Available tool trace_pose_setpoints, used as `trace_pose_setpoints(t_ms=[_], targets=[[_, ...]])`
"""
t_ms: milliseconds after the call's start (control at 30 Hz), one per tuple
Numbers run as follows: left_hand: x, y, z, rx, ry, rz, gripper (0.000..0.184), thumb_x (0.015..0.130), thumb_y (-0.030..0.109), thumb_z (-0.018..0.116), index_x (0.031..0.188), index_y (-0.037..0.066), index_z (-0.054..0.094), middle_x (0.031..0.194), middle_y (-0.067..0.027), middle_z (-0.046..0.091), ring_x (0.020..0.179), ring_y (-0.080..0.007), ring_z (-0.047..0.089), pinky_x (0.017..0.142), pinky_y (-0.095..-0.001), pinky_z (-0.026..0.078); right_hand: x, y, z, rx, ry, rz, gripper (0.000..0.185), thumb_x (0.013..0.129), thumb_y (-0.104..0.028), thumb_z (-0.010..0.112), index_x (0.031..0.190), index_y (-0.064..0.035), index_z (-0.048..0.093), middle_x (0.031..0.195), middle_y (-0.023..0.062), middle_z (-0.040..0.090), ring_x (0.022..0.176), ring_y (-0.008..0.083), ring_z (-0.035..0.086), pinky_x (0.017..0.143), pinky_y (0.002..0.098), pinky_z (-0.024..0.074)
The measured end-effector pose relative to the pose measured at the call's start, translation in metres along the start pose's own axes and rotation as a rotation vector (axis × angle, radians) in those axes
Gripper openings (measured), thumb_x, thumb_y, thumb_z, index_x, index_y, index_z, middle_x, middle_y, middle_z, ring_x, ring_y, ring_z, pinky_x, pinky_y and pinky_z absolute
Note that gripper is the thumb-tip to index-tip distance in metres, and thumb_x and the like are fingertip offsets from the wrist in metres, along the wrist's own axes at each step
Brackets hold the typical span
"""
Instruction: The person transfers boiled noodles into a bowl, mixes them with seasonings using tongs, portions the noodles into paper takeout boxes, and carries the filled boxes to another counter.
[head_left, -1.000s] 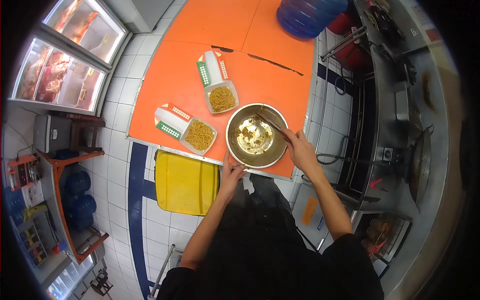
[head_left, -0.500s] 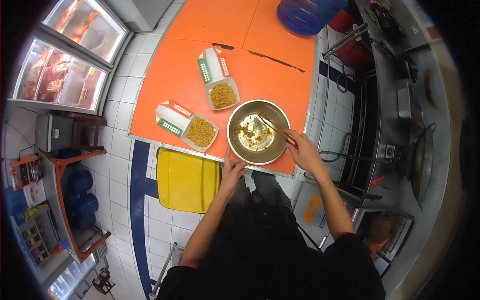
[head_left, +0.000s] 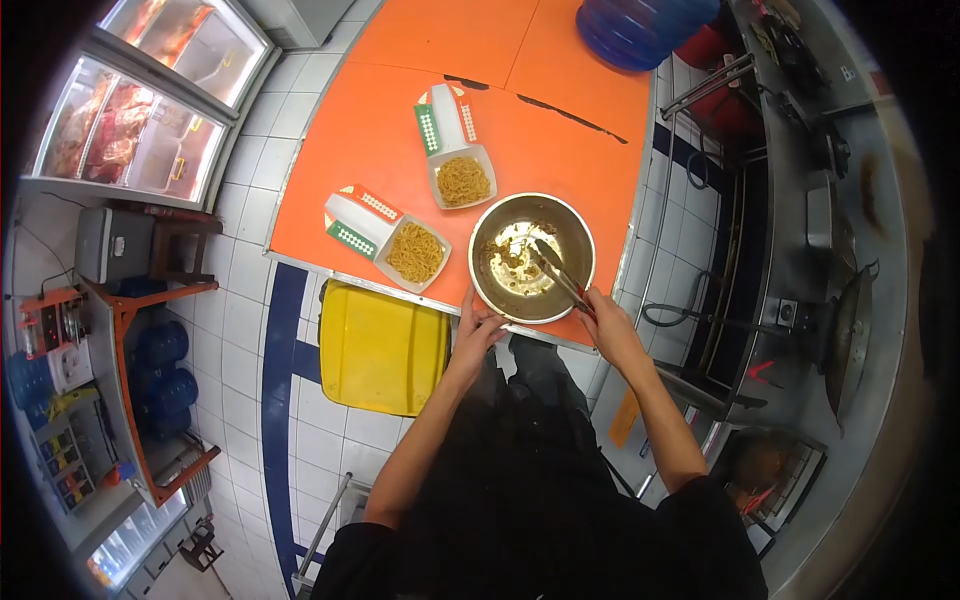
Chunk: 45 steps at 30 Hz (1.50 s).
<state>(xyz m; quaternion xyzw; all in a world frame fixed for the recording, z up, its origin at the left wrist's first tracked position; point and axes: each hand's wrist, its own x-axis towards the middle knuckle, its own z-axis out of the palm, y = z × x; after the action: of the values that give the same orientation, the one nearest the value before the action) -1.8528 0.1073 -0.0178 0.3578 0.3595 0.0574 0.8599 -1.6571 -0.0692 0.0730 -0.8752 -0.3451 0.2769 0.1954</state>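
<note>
A round metal bowl (head_left: 577, 240) stands near the table's front edge, with brown sauce and small bits on its bottom. My left hand (head_left: 477, 335) steadies its near left side, thumb and fingers against the rim. Tongs (head_left: 562, 274) are gripped in my right hand (head_left: 612, 328), their tips down inside the bowl. Left of the bowl, an open paper box (head_left: 362, 222) holds noodles (head_left: 415, 252). Behind it lies a second open box (head_left: 443, 118), also with noodles (head_left: 463, 182) in its tray.
The orange table (head_left: 330, 130) has dark cracks along a seam. A blue water jug (head_left: 640, 30) stands at its far right corner. Below the front edge sits a yellow lidded bin (head_left: 383, 350). A wok (head_left: 850, 325) and a steel counter are on the right, a lit display fridge (head_left: 135, 130) on the left.
The tongs' tips have shifted from the bowl's back toward its middle, and my right hand has lowered slightly. My left hand stays at the rim. The whole view has shifted a little.
</note>
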Motion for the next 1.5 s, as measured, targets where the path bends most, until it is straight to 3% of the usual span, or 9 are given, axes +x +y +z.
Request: trace_pose_setpoints(t_ms=[233,400,500,767,933,1133,1200,1433,1500], targets=[[0.001,0.002,0.001,0.002,-0.008,0.003,0.081,0.1,0.01,0.055,0.162,0.023,0.004,0.114,-0.0077,0.063,0.112,-0.0185,0.063,0.095,-0.0364,0.049,0.01,0.011,-0.018,-0.019,-0.152,0.016,0.031,0.097,-0.021,0.062,0.127,-0.012,0.058,0.103,0.02,0.056,0.092,0.0405,0.064,0.082,0.0501,0.052],[-0.001,0.003,0.001,-0.011,-0.028,0.0,0.08,0.101,0.012,0.055,0.162,0.023,0.004,0.116,-0.0076,0.063,0.113,-0.0188,0.062,0.096,-0.0369,0.048,0.023,0.014,-0.006,-0.156,-0.172,-0.031,0.046,0.1,-0.021,0.057,0.144,-0.0191,0.042,0.11,0.0222,0.059,0.092,0.0432,0.067,0.081,0.0514,0.0542],[-0.001,0.001,-0.002,-0.027,-0.02,-0.006,0.079,0.102,0.013,0.054,0.162,0.022,0.004,0.117,-0.0076,0.062,0.115,-0.0193,0.062,0.096,-0.0373,0.048,0.022,0.01,-0.002,-0.215,-0.129,-0.032,0.051,0.101,-0.023,0.053,0.148,-0.0175,0.034,0.111,0.0242,0.061,0.089,0.0448,0.068,0.078,0.0525,0.0555],[-0.004,0.002,-0.004,-0.066,-0.007,-0.023,0.077,0.102,0.014,0.054,0.162,0.022,0.006,0.123,-0.009,0.06,0.12,-0.0229,0.06,0.099,-0.0396,0.047,0.024,-0.006,0.005,-0.463,-0.129,0.006,0.041,0.103,-0.026,0.049,0.142,-0.0145,0.041,0.099,0.0206,0.065,0.08,0.0405,0.07,0.069,0.0521,0.0563],[-0.016,0.005,-0.025,-0.088,0.031,-0.089,0.068,0.104,0.022,0.053,0.161,0.018,0.017,0.133,-0.0116,0.056,0.123,-0.025,0.059,0.103,-0.0421,0.045,0.026,-0.001,0.01,-0.544,-0.013,-0.06,0.035,0.103,-0.025,0.049,0.138,-0.0159,0.048,0.09,0.0167,0.065,0.074,0.0382,0.07,0.061,0.0494,0.0557],[-0.057,-0.005,-0.092,-0.043,0.117,-0.159,0.054,0.102,0.026,0.054,0.152,0.014,0.037,0.131,-0.0121,0.058,0.121,-0.0237,0.06,0.1,-0.0386,0.046,0.012,0.0,-0.001,-0.449,0.145,-0.132,0.039,0.101,-0.022,0.056,0.139,-0.0172,0.052,0.087,0.014,0.064,0.071,0.0343,0.068,0.059,0.0475,0.0535],[-0.072,-0.016,-0.118,-0.028,0.161,-0.169,0.051,0.102,0.026,0.054,0.15,0.014,0.041,0.132,-0.0121,0.058,0.12,-0.0237,0.061,0.098,-0.0382,0.046,0.01,-0.005,-0.009,-0.271,0.283,-0.217,0.04,0.099,-0.019,0.06,0.139,-0.0167,0.054,0.089,0.0136,0.065,0.073,0.0345,0.068,0.062,0.0467,0.0536],[-0.104,-0.037,-0.167,-0.035,0.48,-0.183,0.048,0.099,0.028,0.059,0.143,0.012,0.048,0.128,-0.0108,0.06,0.114,-0.0226,0.063,0.092,-0.0364,0.048,0.044,-0.066,-0.051,-0.121,0.353,-0.354,0.041,0.098,-0.015,0.059,0.139,-0.0145,0.054,0.101,0.0159,0.068,0.083,0.0372,0.069,0.069,0.0458,0.055],[-0.106,-0.038,-0.169,-0.057,0.531,-0.182,0.048,0.099,0.029,0.059,0.142,0.011,0.048,0.127,-0.0114,0.06,0.113,-0.0227,0.063,0.092,-0.0365,0.048,0.068,-0.085,-0.052,-0.124,0.25,-0.275,0.042,0.1,-0.016,0.057,0.142,-0.0123,0.05,0.12,0.0186,0.067,0.097,0.0371,0.069,0.078,0.0444,0.0555]])
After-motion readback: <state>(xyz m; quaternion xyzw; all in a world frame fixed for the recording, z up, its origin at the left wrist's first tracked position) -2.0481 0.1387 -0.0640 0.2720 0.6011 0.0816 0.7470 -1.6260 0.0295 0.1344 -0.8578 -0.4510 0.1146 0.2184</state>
